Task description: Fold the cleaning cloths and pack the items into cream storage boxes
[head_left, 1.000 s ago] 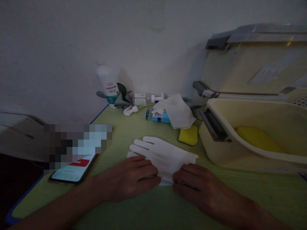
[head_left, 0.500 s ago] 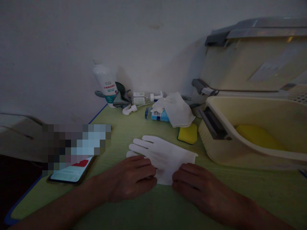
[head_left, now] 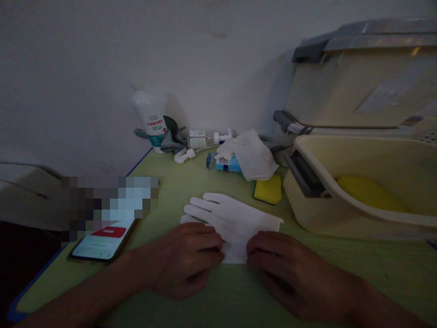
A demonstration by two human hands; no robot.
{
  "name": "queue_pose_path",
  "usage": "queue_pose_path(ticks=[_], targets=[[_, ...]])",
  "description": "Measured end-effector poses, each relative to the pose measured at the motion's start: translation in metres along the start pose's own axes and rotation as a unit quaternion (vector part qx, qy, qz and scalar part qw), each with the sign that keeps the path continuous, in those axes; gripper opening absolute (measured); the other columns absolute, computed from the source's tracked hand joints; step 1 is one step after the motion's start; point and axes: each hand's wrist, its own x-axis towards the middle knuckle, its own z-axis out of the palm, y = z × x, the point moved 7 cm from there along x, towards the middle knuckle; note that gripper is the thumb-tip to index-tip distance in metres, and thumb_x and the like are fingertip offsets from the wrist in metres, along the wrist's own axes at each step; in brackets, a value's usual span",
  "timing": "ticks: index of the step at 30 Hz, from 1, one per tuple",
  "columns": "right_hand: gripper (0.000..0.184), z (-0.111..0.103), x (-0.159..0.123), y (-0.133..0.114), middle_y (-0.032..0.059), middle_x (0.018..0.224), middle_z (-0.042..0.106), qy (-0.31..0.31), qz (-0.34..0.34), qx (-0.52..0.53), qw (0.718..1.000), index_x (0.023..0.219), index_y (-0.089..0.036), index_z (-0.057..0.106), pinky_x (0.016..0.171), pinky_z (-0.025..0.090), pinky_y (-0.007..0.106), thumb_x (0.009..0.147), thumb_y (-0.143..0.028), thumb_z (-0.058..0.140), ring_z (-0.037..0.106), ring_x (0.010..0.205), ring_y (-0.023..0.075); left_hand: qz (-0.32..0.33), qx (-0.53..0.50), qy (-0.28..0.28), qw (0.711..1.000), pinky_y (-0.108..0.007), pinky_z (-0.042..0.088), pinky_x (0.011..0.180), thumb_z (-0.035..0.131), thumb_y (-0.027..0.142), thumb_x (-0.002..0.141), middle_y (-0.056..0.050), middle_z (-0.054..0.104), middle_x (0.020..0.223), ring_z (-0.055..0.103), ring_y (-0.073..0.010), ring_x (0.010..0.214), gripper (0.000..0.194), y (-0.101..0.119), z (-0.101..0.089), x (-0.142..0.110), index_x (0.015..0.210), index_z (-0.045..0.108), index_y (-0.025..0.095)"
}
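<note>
A white cloth glove (head_left: 232, 218) lies flat on the green table (head_left: 218, 296), fingers pointing to the far left. My left hand (head_left: 184, 257) rests on its near left edge, fingers curled and pinching the cuff. My right hand (head_left: 283, 264) pinches the cuff's near right edge in the same way. A second white glove (head_left: 252, 155) lies crumpled farther back, partly over a blue-labelled bottle (head_left: 221, 164).
A phone (head_left: 102, 241) with a lit screen lies at the left. A yellow sponge (head_left: 268, 189) sits behind the glove. An open cream plastic box (head_left: 358, 182) with raised lid stands at the right, something yellow inside. Bottles (head_left: 152, 120) and a grey cloth stand against the wall.
Both hands have drawn slightly nearer to me along the cuff, and their fingers have curled tighter on it. The glove itself has hardly shifted.
</note>
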Motion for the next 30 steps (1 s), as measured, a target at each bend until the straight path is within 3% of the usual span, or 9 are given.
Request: queue_pose_path(ticks=[6, 17, 23, 30], targets=[[0.032, -0.001, 0.001, 0.004, 0.0051, 0.094, 0.065, 0.025, 0.045, 0.031, 0.998, 0.101, -0.017, 0.061, 0.074, 0.049, 0.024, 0.081, -0.001, 0.042, 0.061, 0.085, 0.0152, -0.043, -0.034, 0.027, 0.998, -0.023, 0.045, 0.069, 0.041, 0.004, 0.084, -0.003, 0.063, 0.087, 0.058, -0.013, 0.077, 0.027, -0.008, 0.0, 0.0, 0.099, 0.059, 0.018], [0.021, 0.009, 0.007, 0.004, 0.0047, 0.093, 0.059, 0.009, 0.059, -0.005, 0.998, 0.101, -0.017, 0.062, 0.072, 0.052, 0.029, 0.084, -0.009, 0.052, 0.059, 0.08, 0.0159, -0.093, -0.087, 0.012, 0.992, -0.025, 0.046, 0.077, 0.053, 0.018, 0.086, -0.004, 0.059, 0.094, 0.057, -0.0146, 0.085, 0.015, -0.021, 0.006, 0.002, 0.098, 0.061, 0.017], [0.023, 0.003, 0.007, 0.004, 0.0051, 0.096, 0.059, 0.038, 0.076, 0.0, 0.996, 0.1, -0.019, 0.062, 0.082, 0.047, 0.036, 0.081, -0.008, 0.054, 0.053, 0.093, 0.0202, -0.144, -0.074, -0.004, 0.987, -0.039, 0.038, 0.097, 0.064, 0.026, 0.078, -0.009, 0.054, 0.114, 0.047, -0.0227, 0.111, 0.04, -0.031, 0.004, 0.002, 0.115, 0.055, 0.019], [0.031, 0.003, 0.006, 0.011, 0.0073, 0.112, 0.057, 0.049, 0.114, 0.01, 0.992, 0.109, -0.018, 0.055, 0.091, 0.04, 0.041, 0.078, -0.011, 0.056, 0.048, 0.105, 0.0215, -0.191, -0.08, -0.034, 0.978, -0.047, 0.031, 0.103, 0.07, 0.032, 0.071, -0.012, 0.048, 0.129, 0.039, -0.027, 0.123, 0.06, -0.036, 0.005, 0.002, 0.125, 0.048, 0.018]])
